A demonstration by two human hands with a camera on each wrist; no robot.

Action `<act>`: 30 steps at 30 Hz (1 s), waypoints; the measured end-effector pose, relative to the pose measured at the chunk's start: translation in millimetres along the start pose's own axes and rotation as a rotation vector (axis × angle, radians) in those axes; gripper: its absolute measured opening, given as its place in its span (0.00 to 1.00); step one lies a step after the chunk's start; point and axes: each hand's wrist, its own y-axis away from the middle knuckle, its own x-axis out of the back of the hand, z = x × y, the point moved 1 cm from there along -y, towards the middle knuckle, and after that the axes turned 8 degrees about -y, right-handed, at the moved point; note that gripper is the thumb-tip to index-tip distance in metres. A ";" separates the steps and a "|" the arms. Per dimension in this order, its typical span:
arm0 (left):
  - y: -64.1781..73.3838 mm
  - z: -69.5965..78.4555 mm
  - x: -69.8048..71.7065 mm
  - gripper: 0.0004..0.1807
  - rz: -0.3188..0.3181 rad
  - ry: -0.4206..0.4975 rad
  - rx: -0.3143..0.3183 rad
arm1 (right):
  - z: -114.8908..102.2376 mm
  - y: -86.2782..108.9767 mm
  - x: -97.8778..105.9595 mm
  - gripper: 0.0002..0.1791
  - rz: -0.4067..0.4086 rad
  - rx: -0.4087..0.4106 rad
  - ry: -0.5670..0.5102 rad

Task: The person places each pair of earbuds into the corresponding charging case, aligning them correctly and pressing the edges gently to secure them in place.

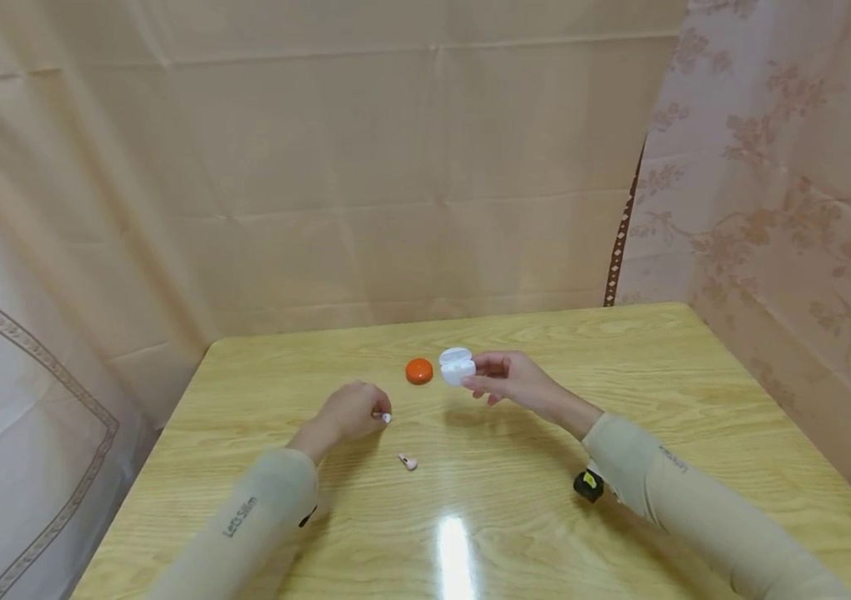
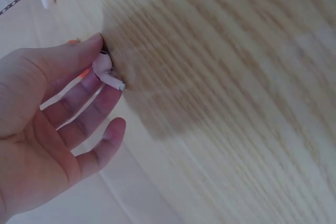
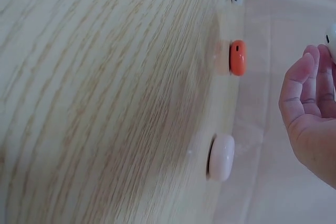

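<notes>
My left hand [image 1: 353, 410] is low over the table and pinches a white earbud [image 2: 107, 74] between thumb and fingers; its stem points outward in the left wrist view. A second earbud [image 1: 407, 461] lies on the table, nearer me. My right hand [image 1: 518, 383] holds up a white earbud charging case [image 1: 458, 368] by its side, lid raised. Only the edge of this case shows in the right wrist view, beside the curled fingertips [image 3: 310, 59]. A closed orange case [image 1: 419, 371] lies on the table just left of the white case.
A pale pink closed case [image 3: 221, 157] stands on the wooden table [image 1: 545, 533] in the right wrist view; the right hand largely hides its place in the head view. Beige cloth [image 1: 410, 167] hangs behind the table. A small black wrist device [image 1: 588, 485] sits under the right sleeve.
</notes>
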 end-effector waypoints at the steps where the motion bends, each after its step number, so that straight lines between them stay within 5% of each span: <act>1: 0.3 0.6 -0.8 0.03 0.005 -0.005 0.001 | -0.4 0.5 0.3 0.22 0.001 -0.002 -0.002; 18: 2.1 20.0 4.6 0.08 0.063 -0.077 0.005 | -0.8 6.1 5.7 0.23 0.015 -0.015 -0.006; 30: 5.6 15.1 6.2 0.08 0.066 -0.046 0.015 | 0.7 5.3 2.6 0.22 0.006 -0.012 -0.027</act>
